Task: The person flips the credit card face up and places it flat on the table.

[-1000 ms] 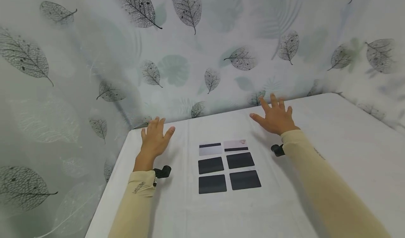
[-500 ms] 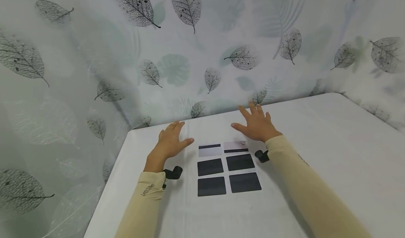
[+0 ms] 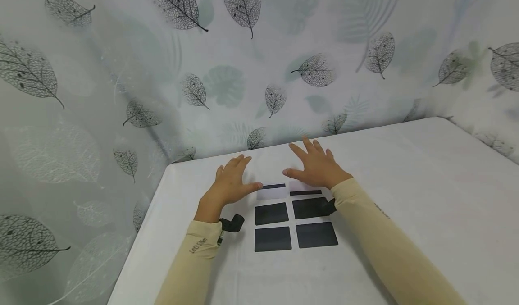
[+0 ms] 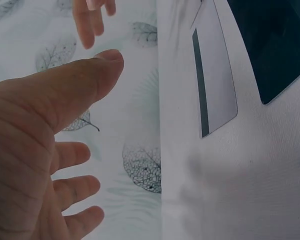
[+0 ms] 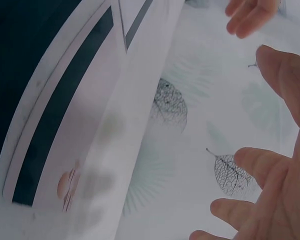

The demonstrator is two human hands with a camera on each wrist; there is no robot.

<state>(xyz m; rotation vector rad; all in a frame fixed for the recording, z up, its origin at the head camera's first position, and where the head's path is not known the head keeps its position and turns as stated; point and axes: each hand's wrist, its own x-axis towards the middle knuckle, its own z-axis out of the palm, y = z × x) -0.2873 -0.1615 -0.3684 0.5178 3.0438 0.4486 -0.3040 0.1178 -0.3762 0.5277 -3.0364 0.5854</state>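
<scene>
My left hand (image 3: 229, 183) hovers over the table beside the upper left card, fingers spread and holding nothing. The left thumb overlaps the corner of that pale striped card (image 3: 271, 193) in the head view. My right hand (image 3: 318, 164) is above and behind the upper right card, a pinkish striped one (image 3: 306, 192), its fingers apart and likewise holding nothing. Nearer to me lie several black cards in two rows, among them a left one (image 3: 271, 214) and a front right one (image 3: 316, 235). The right wrist view shows a small reddish emblem on the pinkish card (image 5: 85, 125).
The cards lie flat on a white-covered table (image 3: 202, 269). A leaf-patterned curtain (image 3: 227, 116) hangs behind it and to the left. Small black wrist cameras stick out at the left wrist (image 3: 232, 224) and the right wrist (image 3: 330, 206), the latter overlapping a black card.
Both hands have moved inward toward each other, the left going right and the right going left, closer to the upper cards. The cards have stayed in place.
</scene>
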